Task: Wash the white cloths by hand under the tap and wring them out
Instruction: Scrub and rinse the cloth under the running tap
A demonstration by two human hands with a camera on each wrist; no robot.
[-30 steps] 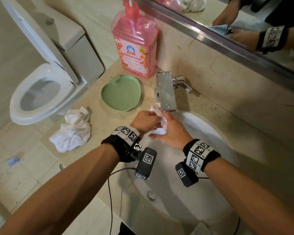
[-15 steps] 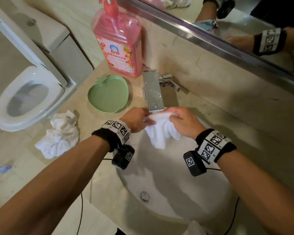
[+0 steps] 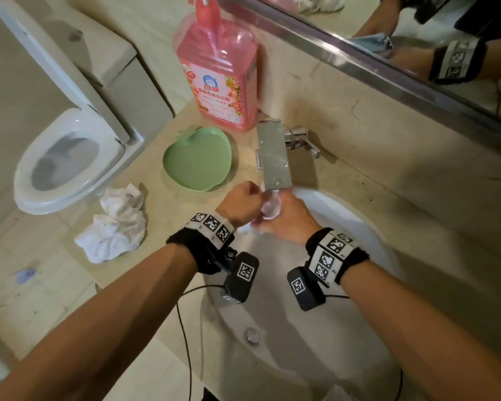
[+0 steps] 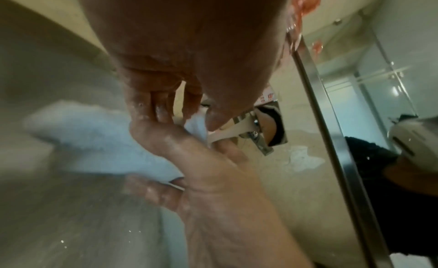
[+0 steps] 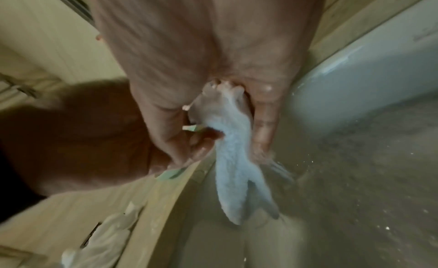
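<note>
Both hands, left hand (image 3: 240, 204) and right hand (image 3: 289, 219), grip one wet white cloth (image 3: 271, 208) under the flat chrome tap (image 3: 274, 154), over the white sink (image 3: 359, 227).

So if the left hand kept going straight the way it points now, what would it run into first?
Most likely the tap. The left hand, gripping the white cloth with the right hand, points up toward the spout just ahead of its fingers. Depth is unclear; it might pass beneath the spout.

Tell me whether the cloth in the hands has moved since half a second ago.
Yes. Against the tap, the white cloth has been drawn up and bunched between the left hand and right hand; earlier it hung open below the spout.
</note>
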